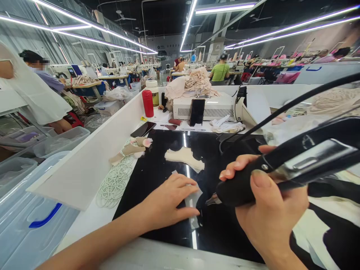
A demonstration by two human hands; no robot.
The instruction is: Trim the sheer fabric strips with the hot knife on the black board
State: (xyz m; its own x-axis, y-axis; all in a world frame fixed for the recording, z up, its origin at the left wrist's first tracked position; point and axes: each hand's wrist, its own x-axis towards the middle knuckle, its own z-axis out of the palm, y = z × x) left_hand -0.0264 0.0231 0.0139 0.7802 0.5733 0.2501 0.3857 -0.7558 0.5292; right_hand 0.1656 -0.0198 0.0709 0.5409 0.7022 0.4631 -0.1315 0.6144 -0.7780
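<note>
My left hand [171, 200] lies with its fingers stretched out on a thin, see-through piece [194, 210], over a glossy black plate [152, 221]. My right hand [270, 210] is wrapped round a black corded hand tool [287, 161] with a long silver lever; I cannot make out its exact kind. The tool's narrow metal tip [214, 199] points down at the plate, just right of the see-through piece and apart from my left fingers. Beyond my hands, a small stack of cream fabric cut-outs [184, 157] rests on the plate.
A tangle of pale green cord [114, 183] lies left of the plate, beside a phone [143, 129]. A red bottle [147, 103] and a white machine [182, 108] topped with fabric stand behind. The tool's black cable [281, 112] arches at right. Several people work farther off.
</note>
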